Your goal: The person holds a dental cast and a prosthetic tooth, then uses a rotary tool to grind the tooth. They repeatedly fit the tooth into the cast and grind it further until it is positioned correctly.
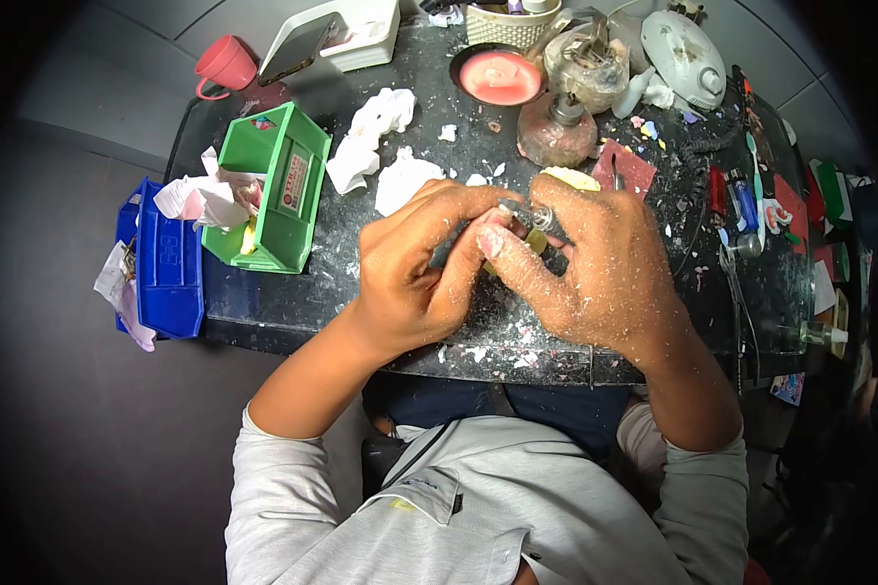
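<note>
Both hands are closed and meet over the front of the black worktable. My left hand (415, 268) wraps round a dark grey-blue object, mostly hidden by its fingers. A grey metal tool (535, 216) shows between the fingertips of the two hands; its ends are covered. My right hand (600, 263), dusted with white flecks, pinches close to that tool, and a small yellowish piece (536, 241) shows under its fingers. Whatever else the right fingers hold is hidden. Just behind the right hand lies a pale yellow piece (571, 178), partly covered.
A green bin (307, 195) with crumpled paper and a blue bin (171, 258) stand left. White tissue (405, 180) lies behind my left hand. Farther back are a pink-filled bowl (500, 78) and a glass burner (556, 132). Tools, including a blue-handled one (746, 205), lie right.
</note>
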`<action>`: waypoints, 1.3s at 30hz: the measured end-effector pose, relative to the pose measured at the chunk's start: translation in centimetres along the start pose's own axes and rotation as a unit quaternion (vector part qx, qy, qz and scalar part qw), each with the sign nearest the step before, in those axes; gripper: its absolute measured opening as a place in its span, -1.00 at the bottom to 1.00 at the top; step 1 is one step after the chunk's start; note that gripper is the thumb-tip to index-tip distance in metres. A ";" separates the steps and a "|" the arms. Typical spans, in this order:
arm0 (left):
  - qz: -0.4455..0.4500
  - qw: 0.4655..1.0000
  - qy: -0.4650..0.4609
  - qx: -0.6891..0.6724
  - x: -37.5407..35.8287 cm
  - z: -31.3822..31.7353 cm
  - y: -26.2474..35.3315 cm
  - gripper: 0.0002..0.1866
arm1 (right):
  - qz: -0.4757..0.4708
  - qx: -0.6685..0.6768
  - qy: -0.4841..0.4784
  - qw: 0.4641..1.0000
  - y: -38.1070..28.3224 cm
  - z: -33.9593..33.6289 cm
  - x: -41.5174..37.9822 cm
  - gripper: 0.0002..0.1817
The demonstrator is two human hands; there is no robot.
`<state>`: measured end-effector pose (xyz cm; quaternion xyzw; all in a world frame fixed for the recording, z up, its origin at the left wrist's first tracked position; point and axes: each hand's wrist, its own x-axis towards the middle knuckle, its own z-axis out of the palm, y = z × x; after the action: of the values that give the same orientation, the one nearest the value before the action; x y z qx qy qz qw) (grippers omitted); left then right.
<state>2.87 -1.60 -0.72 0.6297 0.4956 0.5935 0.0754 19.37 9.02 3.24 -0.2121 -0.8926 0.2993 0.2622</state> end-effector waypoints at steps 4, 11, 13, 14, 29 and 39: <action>-0.017 1.000 -0.004 0.000 0.0 -0.1 0.0 -0.85 | -0.002 -0.010 -0.007 1.000 0.1 0.0 0.0 -0.47; 0.017 0.999 -0.021 0.036 0.3 -0.4 -0.2 -0.84 | -0.003 -0.019 0.003 1.000 0.3 -0.3 0.0 -0.42; 0.016 0.999 -0.023 0.039 0.4 -0.5 -0.1 -0.84 | 0.002 -0.037 -0.016 0.999 0.3 -0.5 0.0 -0.45; 0.014 0.999 -0.025 0.042 0.4 -0.5 -0.1 -0.84 | 0.007 -0.053 -0.037 0.998 0.3 -0.5 -0.1 -0.48; -0.105 0.989 0.020 -0.102 -0.7 0.2 0.2 -0.82 | 0.022 0.007 -0.008 1.000 0.4 -0.2 0.1 -0.40; -0.122 0.985 0.014 -0.118 -0.7 0.1 0.3 -0.81 | 0.030 0.009 -0.019 0.999 0.3 0.0 0.1 -0.38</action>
<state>3.28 -2.20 -0.98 0.5425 0.4963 0.6429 0.2145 19.39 9.30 3.04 -0.2303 -0.8882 0.3189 0.2376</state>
